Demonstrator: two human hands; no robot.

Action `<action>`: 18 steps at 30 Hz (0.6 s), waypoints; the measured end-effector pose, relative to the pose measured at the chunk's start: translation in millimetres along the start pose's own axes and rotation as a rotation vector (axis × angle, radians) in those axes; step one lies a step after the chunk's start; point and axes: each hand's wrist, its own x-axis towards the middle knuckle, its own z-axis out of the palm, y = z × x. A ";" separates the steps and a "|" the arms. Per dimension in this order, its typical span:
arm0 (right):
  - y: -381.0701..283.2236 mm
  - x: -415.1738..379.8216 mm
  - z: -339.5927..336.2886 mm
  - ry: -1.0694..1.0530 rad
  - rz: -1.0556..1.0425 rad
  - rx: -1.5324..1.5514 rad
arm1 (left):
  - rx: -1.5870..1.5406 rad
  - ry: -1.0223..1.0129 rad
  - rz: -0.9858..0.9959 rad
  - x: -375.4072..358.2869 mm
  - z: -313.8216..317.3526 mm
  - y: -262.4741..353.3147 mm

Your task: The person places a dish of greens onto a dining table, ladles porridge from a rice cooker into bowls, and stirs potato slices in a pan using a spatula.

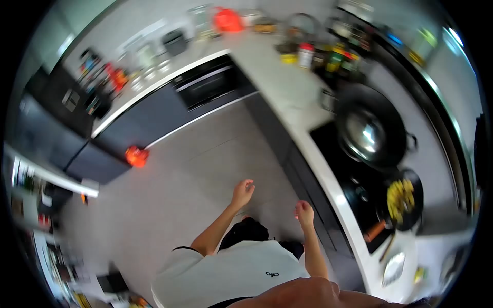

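Observation:
My left hand (242, 194) hangs in the air over the grey floor, in front of my body. Its fingers are loosely curled with a gap to the thumb, and nothing is in it. To its right, my right hand (305, 212) is held up near the dark cabinet fronts (308, 177), apart from them. Its fingers are half bent, slightly blurred, and no object shows in them. Neither hand touches the counter (292, 102). Nearest on the right stands the black cooktop (354, 190), with a frying pan (418, 197) holding yellow-green food pieces and a large wok (380, 97).
A spatula-like handle (387, 247) and a shiny oval dish (394, 269) lie beside the cooktop. Bottles and jars (336, 56) crowd the back corner. A built-in oven (208, 84) sits under the far counter. A red bag (136, 156) lies on the floor by the cabinets.

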 end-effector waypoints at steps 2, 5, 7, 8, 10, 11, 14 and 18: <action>-43.3 35.7 66.7 -0.133 -0.104 -0.006 | -0.027 0.162 -0.058 13.2 -56.3 -34.7; -101.8 73.6 156.9 -0.339 -0.196 0.008 | -0.053 0.336 -0.148 31.6 -129.6 -66.2; -133.6 97.0 208.9 -0.446 -0.237 -0.017 | -0.067 0.409 -0.196 48.0 -165.9 -80.4; -148.7 105.4 233.0 -0.489 -0.256 -0.059 | -0.082 0.439 -0.220 55.4 -183.1 -87.5; -164.6 133.8 272.1 -0.574 -0.266 -0.104 | -0.096 0.487 -0.264 74.4 -206.1 -104.3; -171.7 150.3 290.2 -0.615 -0.260 -0.108 | -0.098 0.507 -0.281 86.3 -216.6 -113.3; -204.8 202.2 339.6 -0.662 -0.228 -0.129 | -0.159 0.550 -0.325 135.4 -245.8 -135.7; -264.5 300.3 414.8 -0.699 -0.315 -0.142 | -0.250 0.614 -0.342 228.4 -288.5 -174.3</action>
